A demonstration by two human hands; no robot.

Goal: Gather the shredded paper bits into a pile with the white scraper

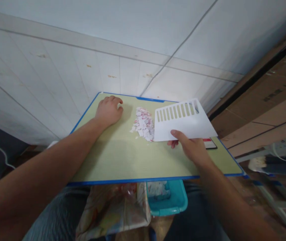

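Observation:
A white plastic sheet (183,125) with a row of slots along its far side is gripped at its near edge by my right hand (188,144), thumb on top. Its left edge borders a heap of torn paper scraps (143,124), white with pink marks, in the middle of the desktop (118,157). My left hand (110,109) rests on the desktop to the left of the heap, fingers loosely curved and apart, with nothing in it. Partly under the sheet lies a flat dark-edged thing with a red and white face (210,143); most of it is hidden.
A teal bin (180,197) with pale scraps inside stands below the desk's near edge, beside an open patterned bag (118,217). The desk backs onto a white panelled wall (102,72) with a grey cable (178,48). Cardboard boxes (271,97) stand at the right.

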